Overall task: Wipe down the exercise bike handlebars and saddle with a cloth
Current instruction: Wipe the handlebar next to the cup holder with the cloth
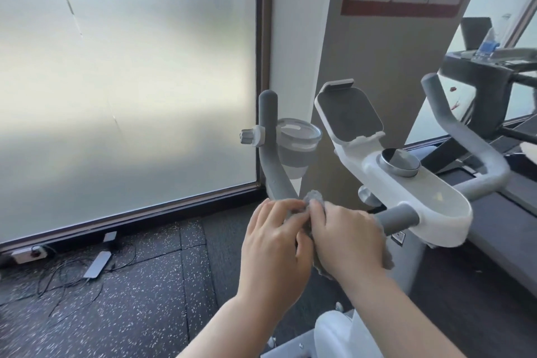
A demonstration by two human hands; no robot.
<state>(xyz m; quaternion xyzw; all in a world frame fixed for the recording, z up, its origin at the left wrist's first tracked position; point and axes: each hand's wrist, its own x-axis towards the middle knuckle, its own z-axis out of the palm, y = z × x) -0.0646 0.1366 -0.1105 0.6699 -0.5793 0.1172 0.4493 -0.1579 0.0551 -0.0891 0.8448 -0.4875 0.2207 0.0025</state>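
A white exercise bike with grey foam handlebars stands in front of me. Its left handlebar [268,136] curves up beside a cup holder, and the right handlebar [462,136] rises at the right. A grey cloth [312,197] is wrapped round the lower bend of the left bar. My left hand [273,244] and my right hand [345,237] both grip the cloth there, side by side, fingers curled over it. More cloth hangs below my right hand. The saddle is out of view.
A white console [412,183] with a round knob and a tablet holder [348,116] sits between the bars. A cup holder [296,142] hangs on the left bar. A treadmill [494,81] stands right. Cables and a power strip [29,253] lie on the speckled floor by the frosted window.
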